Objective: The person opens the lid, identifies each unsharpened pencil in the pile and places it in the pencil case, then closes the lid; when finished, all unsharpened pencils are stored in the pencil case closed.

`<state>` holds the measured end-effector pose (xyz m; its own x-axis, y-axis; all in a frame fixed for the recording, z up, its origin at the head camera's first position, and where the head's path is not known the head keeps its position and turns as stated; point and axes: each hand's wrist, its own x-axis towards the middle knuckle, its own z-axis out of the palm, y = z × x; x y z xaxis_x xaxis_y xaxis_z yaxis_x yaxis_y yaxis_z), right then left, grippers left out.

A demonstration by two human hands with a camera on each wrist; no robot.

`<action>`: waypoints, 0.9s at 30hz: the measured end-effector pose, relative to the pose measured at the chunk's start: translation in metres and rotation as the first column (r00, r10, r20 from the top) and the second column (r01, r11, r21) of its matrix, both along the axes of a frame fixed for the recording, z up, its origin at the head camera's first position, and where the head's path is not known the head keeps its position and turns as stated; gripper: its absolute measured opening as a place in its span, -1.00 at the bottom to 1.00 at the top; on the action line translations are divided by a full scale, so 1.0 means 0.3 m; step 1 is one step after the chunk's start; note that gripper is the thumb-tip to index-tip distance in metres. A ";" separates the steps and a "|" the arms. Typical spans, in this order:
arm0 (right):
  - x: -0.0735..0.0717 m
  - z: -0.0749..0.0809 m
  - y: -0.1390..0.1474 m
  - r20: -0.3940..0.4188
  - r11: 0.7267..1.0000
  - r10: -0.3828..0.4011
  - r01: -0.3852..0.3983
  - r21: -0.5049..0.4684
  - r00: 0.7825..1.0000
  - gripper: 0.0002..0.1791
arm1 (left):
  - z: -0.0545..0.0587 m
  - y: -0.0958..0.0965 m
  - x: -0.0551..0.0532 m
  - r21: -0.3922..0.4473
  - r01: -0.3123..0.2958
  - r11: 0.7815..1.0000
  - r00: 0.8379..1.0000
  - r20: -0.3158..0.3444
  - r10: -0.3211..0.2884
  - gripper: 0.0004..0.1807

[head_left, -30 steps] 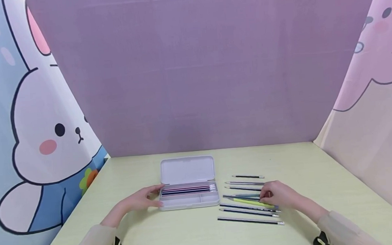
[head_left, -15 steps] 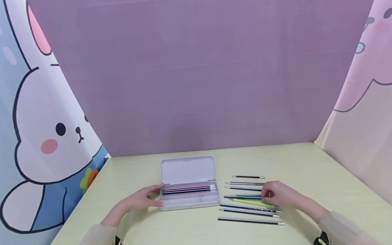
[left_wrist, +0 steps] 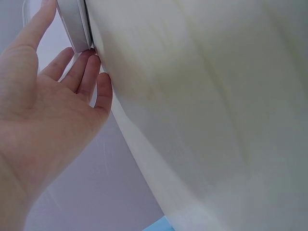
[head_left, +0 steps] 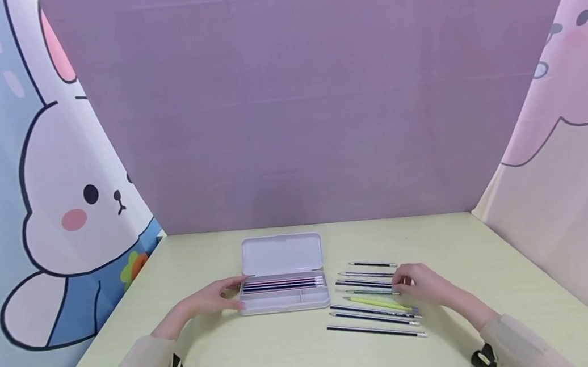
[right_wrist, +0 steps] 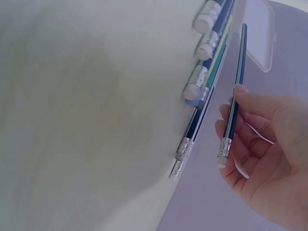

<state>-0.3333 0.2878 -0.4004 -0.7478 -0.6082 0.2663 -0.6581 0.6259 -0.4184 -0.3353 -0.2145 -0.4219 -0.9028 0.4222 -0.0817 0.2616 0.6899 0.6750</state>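
Observation:
My left hand (head_left: 212, 298) rests at the left end of an open white pencil case (head_left: 271, 303), its fingers and thumb touching the case's corners. In the left wrist view those fingers lie only loosely bent along the case edge. Several striped pencils (head_left: 280, 284) fill the rear compartment. To the right, my right hand (head_left: 419, 283) pinches a dark striped pencil (right_wrist: 242, 53) near its white eraser end, as the right wrist view shows. That pencil is raised over the row of loose pencils, its far end toward the case.
Loose pencils lie in a row right of the case: a short dark one (head_left: 373, 264) at the back, a teal one (head_left: 368, 292), a yellow-green one (head_left: 376, 303), and a striped one (head_left: 371, 330) nearest the front. A purple cloth (head_left: 289, 121) hangs behind the pale table (head_left: 265, 356).
My right hand has lifted the dark pencil from beside the teal and yellow-green ones and shifted slightly toward the back. My left hand and the case have not moved.

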 end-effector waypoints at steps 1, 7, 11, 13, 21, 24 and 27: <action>-0.002 0.002 -0.001 -0.003 1.000 -0.004 0.004 0.003 1.000 -0.97 | 0.000 -0.001 0.000 0.000 0.001 1.000 1.000 -0.001 -0.001 -0.18; -0.014 0.020 -0.021 -0.041 1.000 -0.024 0.024 -0.004 0.999 -0.91 | 0.004 0.002 0.006 0.005 -0.005 1.000 1.000 0.002 0.005 -0.17; -0.020 0.034 -0.046 -0.086 1.000 -0.020 0.018 -0.022 0.996 -0.93 | 0.004 0.003 0.007 0.007 -0.003 1.000 1.000 -0.003 0.003 -0.17; -0.021 0.040 -0.060 -0.106 1.000 -0.015 0.012 -0.026 0.994 -0.94 | 0.004 0.003 0.006 0.004 0.004 1.000 1.000 -0.009 -0.004 -0.17; -0.031 0.058 -0.112 -0.100 1.000 -0.016 0.013 -0.028 0.995 -0.94 | 0.003 0.003 0.005 0.000 0.016 1.000 1.000 -0.016 -0.016 -0.17; -0.037 0.059 -0.129 -0.104 1.000 -0.016 0.013 -0.026 0.994 -0.95 | 0.003 0.004 0.005 0.001 0.013 1.000 1.000 -0.011 -0.013 -0.17; -0.045 0.059 -0.145 -0.111 1.000 -0.011 0.008 -0.027 0.994 -0.94 | 0.002 0.004 0.003 0.001 0.014 1.000 1.000 -0.012 -0.014 -0.17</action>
<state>-0.3467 0.2443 -0.3828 -0.7184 -0.5929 0.3640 -0.6956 0.6220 -0.3597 -0.3345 -0.2133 -0.4214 -0.8976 0.4352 -0.0702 0.2797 0.6853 0.6725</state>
